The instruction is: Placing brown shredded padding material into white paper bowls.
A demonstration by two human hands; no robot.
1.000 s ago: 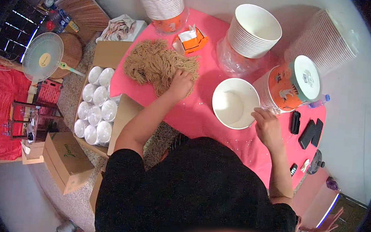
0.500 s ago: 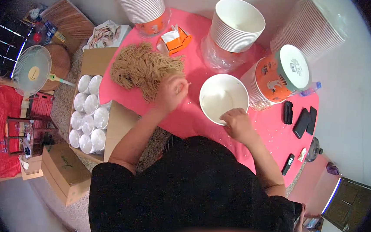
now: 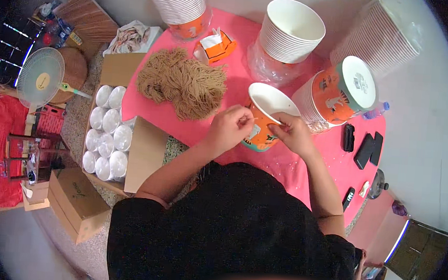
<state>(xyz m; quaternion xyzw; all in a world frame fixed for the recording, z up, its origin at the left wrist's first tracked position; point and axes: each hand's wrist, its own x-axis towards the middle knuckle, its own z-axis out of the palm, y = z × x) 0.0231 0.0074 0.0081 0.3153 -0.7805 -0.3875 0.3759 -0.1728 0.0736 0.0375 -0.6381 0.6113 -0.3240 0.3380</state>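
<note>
An orange-printed paper bucket [image 3: 261,135] with a white inside is tilted on the pink table, its mouth leaning away from me and its printed side facing me. My right hand [image 3: 293,134] is closed at the bucket's near right rim, thumb and fingers pinching there. My left hand [image 3: 231,126] is closed in a pinch beside the bucket's left side. A thin pale bit shows at its fingertips, too small to name. Left of the bucket lies a heap of tan, cord-like twisted strands [image 3: 186,84], apart from both hands.
Bucket stacks stand behind: a white one [image 3: 290,32], one at far left [image 3: 174,2], one at right [image 3: 338,96]. An orange tissue pack [image 3: 215,47] lies near the heap. Phones [image 3: 364,149] lie at right. A carton of wrapped white rolls or cups [image 3: 111,120] stands left.
The bucket has tipped from mouth-up to showing its printed side. My left hand has moved from the heap rightward to the bucket; my right hand has shifted slightly up along the rim.
</note>
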